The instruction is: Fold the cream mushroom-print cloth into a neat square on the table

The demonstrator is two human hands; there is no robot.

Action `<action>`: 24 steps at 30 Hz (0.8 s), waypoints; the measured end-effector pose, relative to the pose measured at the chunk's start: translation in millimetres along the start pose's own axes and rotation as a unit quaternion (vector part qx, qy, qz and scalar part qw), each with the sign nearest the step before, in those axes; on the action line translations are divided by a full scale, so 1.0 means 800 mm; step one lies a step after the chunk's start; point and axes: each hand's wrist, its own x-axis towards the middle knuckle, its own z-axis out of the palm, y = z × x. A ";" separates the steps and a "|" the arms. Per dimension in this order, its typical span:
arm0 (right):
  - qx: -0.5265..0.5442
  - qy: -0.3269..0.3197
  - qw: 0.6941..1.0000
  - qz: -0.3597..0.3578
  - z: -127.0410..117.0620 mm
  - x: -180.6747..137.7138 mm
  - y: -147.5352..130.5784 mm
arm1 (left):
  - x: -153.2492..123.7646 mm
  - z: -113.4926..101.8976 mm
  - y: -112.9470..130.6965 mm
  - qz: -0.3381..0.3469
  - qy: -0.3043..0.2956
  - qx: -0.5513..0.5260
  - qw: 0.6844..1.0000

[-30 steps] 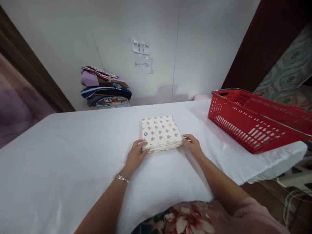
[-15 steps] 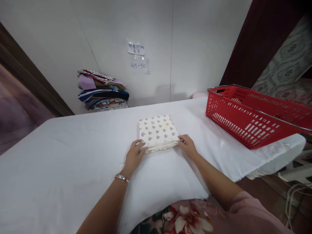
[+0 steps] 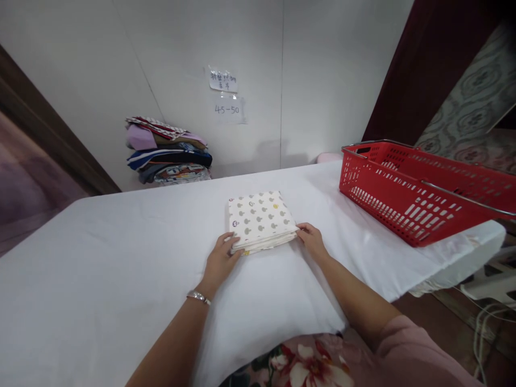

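A folded white cloth (image 3: pixel 262 216) printed with grey tree-like shapes and a few coloured ones lies in a neat square on the white-covered table (image 3: pixel 133 252). Its stacked layers show along the near edge. My left hand (image 3: pixel 220 260), with a silver bangle at the wrist, holds the near left corner, fingers on top and thumb at the front edge. At the near right corner, my right hand (image 3: pixel 312 240) pinches the layers between thumb and fingers.
A red plastic basket (image 3: pixel 387 199) with metal handles stands on the table's right end. Several folded fabrics are piled (image 3: pixel 169 153) beyond the far edge at left. Two paper signs (image 3: pixel 226 110) hang on the wall. White cables (image 3: pixel 479 333) lie on the floor at right.
Both hands stay at the near corners of the cloth, which lies almost exactly as before. The view has shifted very slightly.
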 end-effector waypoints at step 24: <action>-0.159 -0.028 0.977 -0.137 -0.018 -0.001 0.007 | 0.004 -0.003 -0.006 0.023 0.012 0.012 1.000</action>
